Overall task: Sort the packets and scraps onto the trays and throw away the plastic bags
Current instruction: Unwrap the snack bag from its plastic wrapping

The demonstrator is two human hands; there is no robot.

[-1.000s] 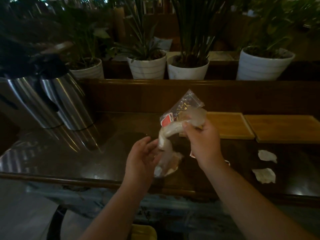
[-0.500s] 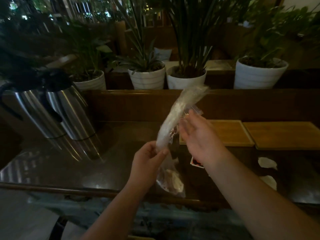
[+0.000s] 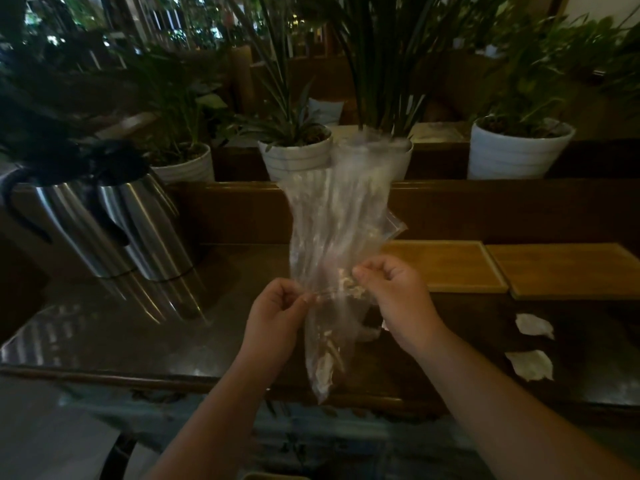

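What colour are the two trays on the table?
Both wooden trays are a light, golden brown; the head view shows them behind the right hand.

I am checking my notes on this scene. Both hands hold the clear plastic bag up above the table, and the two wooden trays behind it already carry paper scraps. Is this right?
Not quite. In the head view both hands, left hand and right hand, do hold the clear plastic bag up, but the two wooden trays are bare. The two paper scraps lie on the dark table, in front of the trays.
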